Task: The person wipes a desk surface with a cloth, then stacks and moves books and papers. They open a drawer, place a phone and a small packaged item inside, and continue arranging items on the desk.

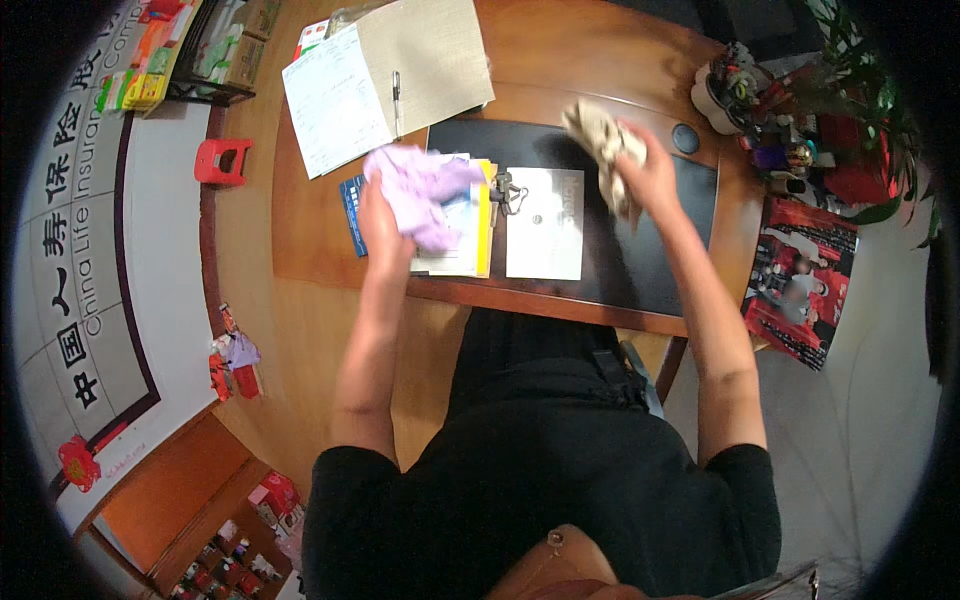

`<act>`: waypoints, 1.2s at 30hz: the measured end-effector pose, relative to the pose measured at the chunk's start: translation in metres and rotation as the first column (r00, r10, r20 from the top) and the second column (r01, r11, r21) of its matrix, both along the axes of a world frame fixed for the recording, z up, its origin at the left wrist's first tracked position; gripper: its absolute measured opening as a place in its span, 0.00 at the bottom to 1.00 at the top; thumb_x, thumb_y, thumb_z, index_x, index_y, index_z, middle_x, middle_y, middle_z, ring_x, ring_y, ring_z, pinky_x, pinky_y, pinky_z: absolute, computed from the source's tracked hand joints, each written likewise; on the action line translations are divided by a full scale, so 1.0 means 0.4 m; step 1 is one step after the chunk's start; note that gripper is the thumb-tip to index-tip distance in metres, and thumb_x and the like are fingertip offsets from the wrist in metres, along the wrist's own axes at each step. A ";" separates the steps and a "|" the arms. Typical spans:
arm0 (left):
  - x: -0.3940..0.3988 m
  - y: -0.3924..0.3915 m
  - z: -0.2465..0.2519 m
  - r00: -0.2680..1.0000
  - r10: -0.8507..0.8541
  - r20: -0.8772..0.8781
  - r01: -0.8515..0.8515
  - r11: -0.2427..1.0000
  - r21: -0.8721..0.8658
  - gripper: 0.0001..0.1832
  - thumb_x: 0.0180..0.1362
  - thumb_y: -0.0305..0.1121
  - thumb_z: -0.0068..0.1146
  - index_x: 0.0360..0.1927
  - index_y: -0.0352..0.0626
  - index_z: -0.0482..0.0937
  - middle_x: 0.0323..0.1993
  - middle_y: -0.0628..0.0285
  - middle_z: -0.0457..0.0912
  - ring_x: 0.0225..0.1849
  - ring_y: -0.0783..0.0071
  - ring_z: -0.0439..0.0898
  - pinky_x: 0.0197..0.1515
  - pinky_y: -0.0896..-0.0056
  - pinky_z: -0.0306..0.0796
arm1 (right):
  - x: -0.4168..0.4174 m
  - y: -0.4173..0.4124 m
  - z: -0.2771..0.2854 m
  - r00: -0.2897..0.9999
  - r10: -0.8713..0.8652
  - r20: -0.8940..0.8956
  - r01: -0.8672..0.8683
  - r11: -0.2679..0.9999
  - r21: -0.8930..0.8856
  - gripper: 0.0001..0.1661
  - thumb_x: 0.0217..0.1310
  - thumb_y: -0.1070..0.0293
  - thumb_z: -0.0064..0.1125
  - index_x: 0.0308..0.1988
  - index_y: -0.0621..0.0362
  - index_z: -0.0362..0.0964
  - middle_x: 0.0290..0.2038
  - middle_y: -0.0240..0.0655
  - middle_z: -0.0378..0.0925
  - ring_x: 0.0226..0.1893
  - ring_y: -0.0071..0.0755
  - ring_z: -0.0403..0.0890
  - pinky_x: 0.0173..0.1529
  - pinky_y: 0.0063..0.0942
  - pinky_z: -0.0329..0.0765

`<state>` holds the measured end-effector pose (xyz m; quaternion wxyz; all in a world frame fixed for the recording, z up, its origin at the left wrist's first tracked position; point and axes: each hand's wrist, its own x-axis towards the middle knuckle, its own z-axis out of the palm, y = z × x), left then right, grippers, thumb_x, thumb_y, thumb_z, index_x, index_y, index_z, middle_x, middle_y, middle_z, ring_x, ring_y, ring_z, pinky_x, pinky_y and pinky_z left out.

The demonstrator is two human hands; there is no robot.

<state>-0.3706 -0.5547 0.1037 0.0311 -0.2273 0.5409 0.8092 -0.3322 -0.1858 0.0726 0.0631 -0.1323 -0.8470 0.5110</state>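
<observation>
My left hand (382, 225) holds a crumpled lilac cloth (420, 191) over a stack of papers and folders (480, 225) near the desk's front edge. Crumpled beige cloth (600, 146) is gripped by my right hand (646, 169), raised above the black desk mat (660, 232). Between the hands lies a white booklet (544, 232) on the mat, with a dark metal clip or key ring (509, 193) at its upper left corner. A dark blue booklet (349, 217) shows partly behind my left hand.
Handwritten sheets (337, 105), a beige folder (435, 60) and a pen (396, 94) lie at the desk's back left. Potted plants (716, 97) and a dark round disc (685, 139) are at the right. A red plastic stool (223, 162) stands on the floor at left.
</observation>
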 end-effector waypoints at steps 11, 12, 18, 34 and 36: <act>-0.140 -0.001 0.042 0.981 0.174 -0.085 -0.170 0.984 0.054 0.17 0.74 0.40 0.46 0.50 0.35 0.75 0.44 0.57 0.81 0.44 0.68 0.82 0.47 0.64 0.78 | -0.123 -0.204 -0.028 0.933 0.348 -0.089 -0.227 0.763 0.605 0.37 0.49 0.62 0.75 0.59 0.56 0.70 0.60 0.47 0.69 0.61 0.54 0.70 0.67 0.48 0.67; -0.137 -0.003 0.020 0.981 0.187 -0.051 -0.183 0.980 0.073 0.18 0.74 0.40 0.46 0.54 0.34 0.74 0.49 0.56 0.80 0.49 0.66 0.81 0.52 0.64 0.77 | -0.080 -0.245 -0.052 0.927 0.373 -0.046 -0.271 0.749 0.605 0.38 0.48 0.61 0.75 0.59 0.54 0.70 0.60 0.45 0.70 0.60 0.52 0.71 0.66 0.47 0.68; -0.118 -0.039 -0.073 0.991 0.119 0.068 -0.127 0.981 0.146 0.20 0.75 0.40 0.44 0.58 0.32 0.71 0.54 0.52 0.79 0.55 0.63 0.80 0.58 0.61 0.75 | 0.004 -0.409 -0.114 0.910 0.364 0.197 -0.414 0.802 0.430 0.34 0.52 0.63 0.72 0.59 0.53 0.72 0.56 0.45 0.71 0.55 0.50 0.76 0.58 0.41 0.76; -0.092 -0.027 -0.046 0.989 0.106 0.099 -0.122 0.976 0.182 0.24 0.73 0.42 0.47 0.63 0.34 0.68 0.57 0.54 0.79 0.58 0.60 0.79 0.60 0.59 0.74 | -0.094 -0.247 -0.039 0.999 0.024 0.042 0.000 0.869 -0.495 0.12 0.69 0.76 0.53 0.48 0.65 0.80 0.34 0.36 0.83 0.31 0.24 0.83 0.41 0.24 0.81; -0.089 -0.025 -0.033 0.986 0.117 0.115 -0.137 0.974 0.178 0.23 0.74 0.41 0.46 0.63 0.34 0.69 0.57 0.54 0.79 0.58 0.61 0.79 0.60 0.59 0.74 | -0.149 -0.174 0.023 1.000 -0.024 -0.006 0.017 0.847 -0.531 0.13 0.68 0.76 0.53 0.48 0.68 0.80 0.34 0.35 0.83 0.32 0.23 0.83 0.42 0.23 0.81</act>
